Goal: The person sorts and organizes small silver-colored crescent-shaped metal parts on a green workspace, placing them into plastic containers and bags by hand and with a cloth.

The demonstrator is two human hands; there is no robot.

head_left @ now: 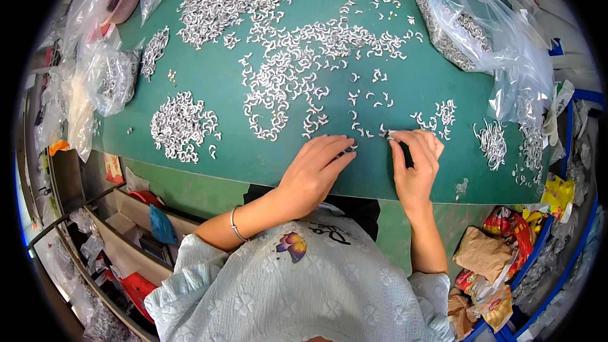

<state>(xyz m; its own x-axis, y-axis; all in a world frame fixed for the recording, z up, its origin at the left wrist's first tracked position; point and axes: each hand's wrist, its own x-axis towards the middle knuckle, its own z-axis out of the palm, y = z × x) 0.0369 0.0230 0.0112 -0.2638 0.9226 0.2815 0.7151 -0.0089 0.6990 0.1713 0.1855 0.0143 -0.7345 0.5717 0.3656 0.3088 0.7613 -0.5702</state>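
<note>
Small crescent-shaped silvery-white pieces (282, 82) lie scattered over the green tabletop (215, 69) in front of me. My left hand (316, 170) is closed low over the table, its fingertips and thumb around one small curved piece (353, 147). To its right, my right hand (415, 163) pinches a tiny piece (389, 133) between thumb and index finger, its other fingers curled. A few loose crescents (361, 132) lie just beyond and between the two hands. The fingers partly hide what each hand grips.
A dense heap of crescents (215, 9) spreads at the far side. Separate piles sit at the left (182, 128) and right (491, 144). Clear plastic bags of pieces stand at the far right (465, 31) and left (114, 79). Drawers (123, 225) and crumpled wrappers (487, 253) are below the table.
</note>
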